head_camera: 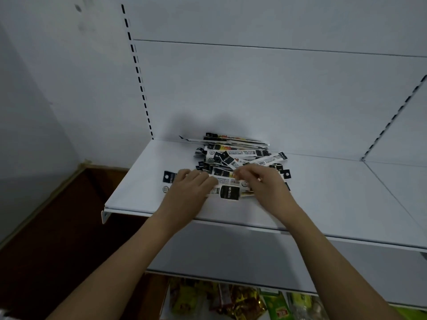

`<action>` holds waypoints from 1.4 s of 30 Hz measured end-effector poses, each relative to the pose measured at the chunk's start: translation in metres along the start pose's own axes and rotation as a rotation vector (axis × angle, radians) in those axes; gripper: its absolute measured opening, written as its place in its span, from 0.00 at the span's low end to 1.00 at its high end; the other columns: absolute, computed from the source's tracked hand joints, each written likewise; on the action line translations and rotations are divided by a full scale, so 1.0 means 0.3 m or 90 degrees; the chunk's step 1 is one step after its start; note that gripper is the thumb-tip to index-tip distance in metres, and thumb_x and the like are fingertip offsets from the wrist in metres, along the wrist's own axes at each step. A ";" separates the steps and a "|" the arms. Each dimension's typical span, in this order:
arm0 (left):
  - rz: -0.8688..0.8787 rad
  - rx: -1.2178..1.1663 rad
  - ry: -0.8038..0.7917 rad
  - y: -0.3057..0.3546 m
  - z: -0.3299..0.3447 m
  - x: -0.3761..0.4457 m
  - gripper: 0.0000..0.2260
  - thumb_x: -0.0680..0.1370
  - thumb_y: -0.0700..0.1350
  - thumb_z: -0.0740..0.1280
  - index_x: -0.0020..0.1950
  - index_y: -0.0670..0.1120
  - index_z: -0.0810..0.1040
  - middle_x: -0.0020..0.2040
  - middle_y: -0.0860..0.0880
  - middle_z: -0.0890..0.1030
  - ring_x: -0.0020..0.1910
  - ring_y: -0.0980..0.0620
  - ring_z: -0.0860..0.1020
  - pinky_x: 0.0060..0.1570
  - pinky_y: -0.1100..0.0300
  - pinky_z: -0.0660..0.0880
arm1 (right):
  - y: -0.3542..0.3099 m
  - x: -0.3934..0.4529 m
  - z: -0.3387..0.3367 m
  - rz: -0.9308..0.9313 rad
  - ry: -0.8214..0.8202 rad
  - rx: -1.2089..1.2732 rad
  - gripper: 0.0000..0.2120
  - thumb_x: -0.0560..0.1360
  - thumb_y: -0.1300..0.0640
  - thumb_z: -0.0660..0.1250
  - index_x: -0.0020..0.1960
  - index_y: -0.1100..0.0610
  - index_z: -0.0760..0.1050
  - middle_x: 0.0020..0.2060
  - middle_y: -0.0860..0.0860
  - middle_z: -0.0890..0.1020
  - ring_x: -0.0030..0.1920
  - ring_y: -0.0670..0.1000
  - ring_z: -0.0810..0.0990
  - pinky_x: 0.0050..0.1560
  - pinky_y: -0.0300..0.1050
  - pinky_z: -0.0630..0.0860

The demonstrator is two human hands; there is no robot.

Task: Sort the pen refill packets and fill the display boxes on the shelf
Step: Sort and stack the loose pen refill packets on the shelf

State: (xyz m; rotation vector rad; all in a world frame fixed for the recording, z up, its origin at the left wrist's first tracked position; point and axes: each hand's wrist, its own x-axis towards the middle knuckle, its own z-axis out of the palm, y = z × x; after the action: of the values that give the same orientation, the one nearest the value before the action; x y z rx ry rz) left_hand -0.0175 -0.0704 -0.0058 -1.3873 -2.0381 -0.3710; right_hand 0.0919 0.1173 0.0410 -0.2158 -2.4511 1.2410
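While both hands press on the near edge of the heap, the sorting looks barely begun. A loose pile of pen refill packets (233, 162) lies jumbled on the white shelf (346, 192), well back toward the rear panel. The left hand (189, 190) lies flat, fingers spread over a few packets; the right hand (265, 181) curls its fingers on others, though a firm grip cannot be told. No display boxes are in view, so filling remains.
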 end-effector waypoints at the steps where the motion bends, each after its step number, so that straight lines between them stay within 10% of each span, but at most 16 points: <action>1: -0.015 -0.018 -0.006 -0.015 -0.001 0.001 0.22 0.66 0.32 0.74 0.55 0.47 0.73 0.46 0.47 0.81 0.42 0.45 0.77 0.45 0.53 0.70 | 0.019 0.016 -0.002 0.006 0.056 -0.084 0.07 0.80 0.57 0.65 0.52 0.53 0.83 0.46 0.47 0.83 0.48 0.45 0.79 0.46 0.41 0.72; 7: -0.033 -0.040 0.066 -0.045 -0.006 0.035 0.20 0.64 0.47 0.82 0.50 0.45 0.80 0.38 0.48 0.83 0.31 0.47 0.79 0.27 0.59 0.73 | 0.090 0.021 0.007 0.024 0.124 -0.421 0.08 0.74 0.57 0.71 0.52 0.54 0.82 0.47 0.51 0.83 0.52 0.56 0.74 0.48 0.49 0.71; 14: 0.035 0.013 0.090 -0.012 0.033 0.134 0.26 0.70 0.61 0.71 0.63 0.47 0.78 0.53 0.46 0.79 0.48 0.47 0.72 0.42 0.55 0.73 | 0.017 0.029 -0.004 -0.200 0.049 -0.297 0.16 0.68 0.71 0.68 0.52 0.57 0.84 0.46 0.52 0.84 0.46 0.52 0.77 0.47 0.44 0.71; 19: 0.028 0.042 0.043 -0.064 0.022 0.101 0.21 0.63 0.45 0.80 0.55 0.46 0.81 0.43 0.48 0.83 0.42 0.45 0.78 0.46 0.52 0.65 | -0.007 0.031 0.018 -0.021 0.049 0.055 0.15 0.78 0.67 0.63 0.51 0.49 0.81 0.48 0.44 0.84 0.48 0.42 0.80 0.47 0.32 0.75; 24: -0.052 -0.025 0.033 -0.107 0.027 0.026 0.29 0.63 0.31 0.76 0.60 0.45 0.71 0.45 0.45 0.80 0.36 0.45 0.77 0.37 0.53 0.73 | 0.061 0.034 0.012 -0.110 0.086 -0.155 0.16 0.80 0.67 0.60 0.60 0.53 0.79 0.53 0.41 0.80 0.53 0.38 0.74 0.56 0.28 0.67; 29: -0.087 -0.067 0.047 -0.089 0.011 0.024 0.28 0.59 0.33 0.77 0.56 0.45 0.71 0.43 0.46 0.79 0.34 0.45 0.77 0.30 0.59 0.69 | 0.175 0.075 0.023 -0.141 0.085 -0.448 0.19 0.71 0.69 0.70 0.60 0.58 0.81 0.58 0.53 0.82 0.58 0.58 0.77 0.55 0.58 0.76; 39: -0.054 -0.048 0.164 -0.086 0.001 0.015 0.26 0.72 0.61 0.69 0.63 0.46 0.72 0.57 0.45 0.71 0.46 0.49 0.74 0.36 0.62 0.73 | 0.065 0.082 0.096 -0.326 0.208 -0.453 0.06 0.68 0.66 0.73 0.42 0.57 0.81 0.41 0.50 0.82 0.43 0.54 0.75 0.47 0.48 0.68; 42: -0.044 -0.008 0.134 -0.096 0.008 0.012 0.22 0.69 0.54 0.76 0.58 0.45 0.77 0.56 0.43 0.77 0.48 0.47 0.74 0.34 0.56 0.75 | 0.036 0.078 0.148 -0.351 0.154 -0.428 0.04 0.70 0.63 0.67 0.40 0.58 0.81 0.39 0.51 0.82 0.41 0.54 0.75 0.41 0.47 0.69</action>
State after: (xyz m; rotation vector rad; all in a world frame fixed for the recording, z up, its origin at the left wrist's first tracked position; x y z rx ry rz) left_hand -0.0452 -0.0780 -0.0020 -1.2326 -1.9167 -0.5378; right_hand 0.0523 0.0979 0.0148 0.1275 -2.3824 0.1384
